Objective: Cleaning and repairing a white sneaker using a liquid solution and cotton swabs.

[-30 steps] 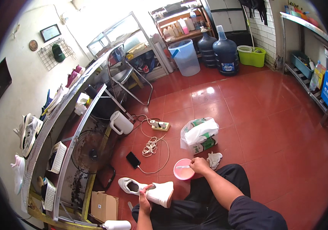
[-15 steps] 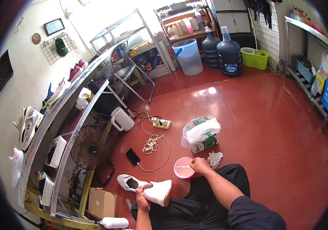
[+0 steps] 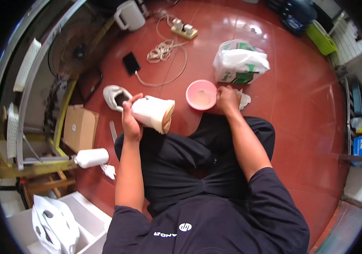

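My left hand [image 3: 131,120] grips a white shoe [image 3: 152,111] above my left thigh, its tan sole turned to the right. Just beyond that hand, a second white shoe [image 3: 116,98] with a dark opening rests on the floor. A pink bowl [image 3: 189,103] with pale liquid stands in front of my knees. My right hand [image 3: 228,100] is closed at the bowl's right rim. Half a second ago a slim white tool reached from these fingers over the bowl; now it is mostly hidden. A crumpled white cloth [image 3: 244,100] lies beside the right hand.
Beyond the bowl stands a white and green plastic bag [image 3: 241,63]. A phone [image 3: 131,64] lies on a coiled cable's end, near a power strip [image 3: 184,30]. Along the left are a carton [image 3: 80,128], a white bottle [image 3: 92,158] and a metal rack. A white bin [image 3: 89,210] is at lower left.
The view has tipped down toward my lap, bringing my shirt and the white bin into sight. My left hand still has the shoe; my right hand stays by the bowl.
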A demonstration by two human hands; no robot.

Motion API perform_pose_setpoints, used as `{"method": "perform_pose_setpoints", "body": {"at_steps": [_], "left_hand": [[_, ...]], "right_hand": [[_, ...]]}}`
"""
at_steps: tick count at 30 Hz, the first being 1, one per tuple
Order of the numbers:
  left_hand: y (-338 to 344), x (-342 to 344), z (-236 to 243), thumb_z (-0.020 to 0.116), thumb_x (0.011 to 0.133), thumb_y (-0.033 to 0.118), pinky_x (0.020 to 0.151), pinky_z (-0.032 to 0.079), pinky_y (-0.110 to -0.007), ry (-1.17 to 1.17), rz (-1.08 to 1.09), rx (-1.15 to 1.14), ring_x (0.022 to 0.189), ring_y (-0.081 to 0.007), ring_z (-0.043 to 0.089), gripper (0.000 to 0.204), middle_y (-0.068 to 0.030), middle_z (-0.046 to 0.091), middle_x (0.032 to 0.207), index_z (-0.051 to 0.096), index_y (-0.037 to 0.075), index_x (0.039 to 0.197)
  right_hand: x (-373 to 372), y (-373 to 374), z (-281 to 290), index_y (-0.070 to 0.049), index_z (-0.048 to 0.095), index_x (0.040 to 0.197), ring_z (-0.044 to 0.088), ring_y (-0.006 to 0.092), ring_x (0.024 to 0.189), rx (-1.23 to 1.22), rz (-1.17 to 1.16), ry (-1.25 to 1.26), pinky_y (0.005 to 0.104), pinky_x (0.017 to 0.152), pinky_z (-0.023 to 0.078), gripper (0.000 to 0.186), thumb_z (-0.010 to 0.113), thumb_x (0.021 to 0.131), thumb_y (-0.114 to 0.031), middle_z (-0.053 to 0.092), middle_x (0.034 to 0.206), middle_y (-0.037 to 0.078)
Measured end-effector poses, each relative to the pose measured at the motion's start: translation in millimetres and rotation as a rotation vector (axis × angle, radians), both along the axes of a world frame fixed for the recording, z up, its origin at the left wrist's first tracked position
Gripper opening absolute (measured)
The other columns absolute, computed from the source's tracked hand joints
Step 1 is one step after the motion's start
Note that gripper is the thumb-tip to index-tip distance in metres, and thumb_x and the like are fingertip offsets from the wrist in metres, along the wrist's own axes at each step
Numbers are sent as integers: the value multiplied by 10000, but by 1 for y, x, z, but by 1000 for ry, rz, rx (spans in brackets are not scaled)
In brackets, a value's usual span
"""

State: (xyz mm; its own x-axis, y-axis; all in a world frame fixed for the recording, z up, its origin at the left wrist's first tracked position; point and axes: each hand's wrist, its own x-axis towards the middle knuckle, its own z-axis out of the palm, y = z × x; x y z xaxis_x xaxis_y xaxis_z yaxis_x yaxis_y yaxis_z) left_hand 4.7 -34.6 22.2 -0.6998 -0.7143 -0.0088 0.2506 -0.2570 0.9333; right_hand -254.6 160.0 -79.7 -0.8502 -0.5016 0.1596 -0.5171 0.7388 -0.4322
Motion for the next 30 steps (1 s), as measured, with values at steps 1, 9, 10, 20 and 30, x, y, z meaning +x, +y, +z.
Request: {"method": "perform_pose_setpoints", "body": {"at_steps": [1, 9, 10, 20, 30], "left_hand": [[0, 2, -5, 366, 961, 590, 995, 419, -392, 14, 6, 9, 1103, -266, 556, 651, -146, 584, 1159, 500, 10, 1227], [14, 18, -18, 367, 928, 654, 952, 438, -351, 30, 7, -44, 1067, -231, 571, 738, -142, 599, 1123, 525, -13, 1201], [15, 18, -16, 357, 933, 651, 929, 438, -332, 26, 34, -52, 1028, -210, 578, 750, -129, 606, 1091, 549, -34, 1167], [16, 14, -12, 349, 930, 663, 918, 443, -320, 36, 1, -76, 1018, -201, 583, 764, -121, 609, 1083, 553, -33, 1173], [29, 14, -3, 351, 929, 667, 863, 465, -286, 36, -99, -96, 956, -176, 602, 750, -112, 617, 1032, 533, -8, 1199]], "right_hand": [[1, -1, -4, -164, 704, 861, 608, 318, 912, 33, 27, 46, 523, 835, 437, 141, 592, 815, -237, 643, 937, 97], [17, -13, -25, -150, 722, 860, 605, 289, 921, 284, 165, 142, 500, 828, 407, 154, 607, 797, -230, 595, 984, 83], [19, -14, -23, -154, 726, 862, 604, 290, 924, 261, 179, 109, 491, 828, 404, 157, 605, 796, -229, 594, 987, 86], [14, -15, -14, -182, 729, 858, 605, 268, 942, 207, 124, 111, 516, 881, 389, 155, 598, 804, -244, 596, 992, 69], [56, -8, 68, -50, 730, 882, 570, 208, 803, -477, 387, -494, 312, 739, 454, 173, 634, 783, -153, 583, 847, 87]]}}
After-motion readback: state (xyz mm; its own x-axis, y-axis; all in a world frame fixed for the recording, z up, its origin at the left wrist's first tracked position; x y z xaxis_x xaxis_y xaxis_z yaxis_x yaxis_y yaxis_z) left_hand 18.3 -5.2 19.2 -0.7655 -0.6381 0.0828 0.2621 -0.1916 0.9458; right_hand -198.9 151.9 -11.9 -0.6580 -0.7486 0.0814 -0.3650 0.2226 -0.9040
